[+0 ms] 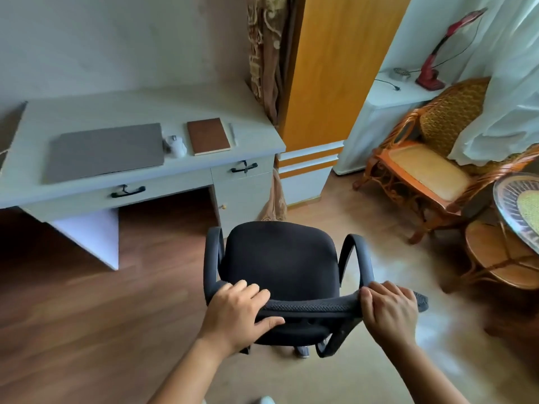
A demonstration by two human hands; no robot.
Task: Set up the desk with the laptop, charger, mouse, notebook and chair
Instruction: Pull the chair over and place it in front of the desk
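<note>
We find the left hand (237, 312) and right hand (389, 312) each clasped over the chair (281, 258) backrest, lower centre, presumably to steer it toward the worktop (87, 112) opening, upper left.

chair (280, 258): matt black cloth | desk (204, 106): smooth pale laminate | notebook (208, 136): brown leather-like cover

Both forearms are bare from wrist to the lower edge of the view, with no sleeve, watch, bracelet or ring showing. The left hand (237, 313) and the right hand (389, 312) are ungloved, the nails short and unpainted. Just below the forearms, a pale blurred shape may be footwear; it cannot be told.
</note>
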